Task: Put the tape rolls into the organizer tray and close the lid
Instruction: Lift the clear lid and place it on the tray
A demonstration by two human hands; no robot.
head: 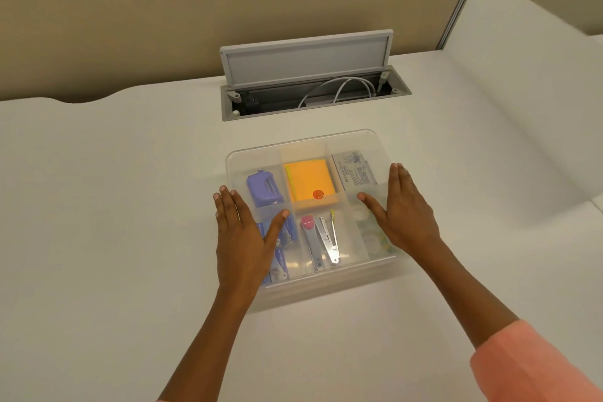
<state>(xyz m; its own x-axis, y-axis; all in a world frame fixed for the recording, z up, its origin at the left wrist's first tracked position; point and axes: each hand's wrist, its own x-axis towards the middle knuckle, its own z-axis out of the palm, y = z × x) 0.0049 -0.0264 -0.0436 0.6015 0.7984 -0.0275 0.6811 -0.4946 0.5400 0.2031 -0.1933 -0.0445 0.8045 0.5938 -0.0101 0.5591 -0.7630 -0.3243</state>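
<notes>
A clear plastic organizer tray (303,143) sits on the white desk in front of me, with its translucent lid lying on top. Through the lid I see tape rolls (370,232) in the near right compartment, partly hidden by my right hand. My left hand (243,232) lies flat on the lid's left side, fingers spread. On the lid's right side my right hand (403,210) rests flat with its fingers apart. Neither hand holds anything.
Other compartments hold a purple punch (263,188), orange sticky notes (310,184), staplers (321,240), blue staple boxes (284,248) and a printed box (355,170). Behind the tray a cable hatch (313,96) stands open with grey flap raised. A partition wall bounds the desk.
</notes>
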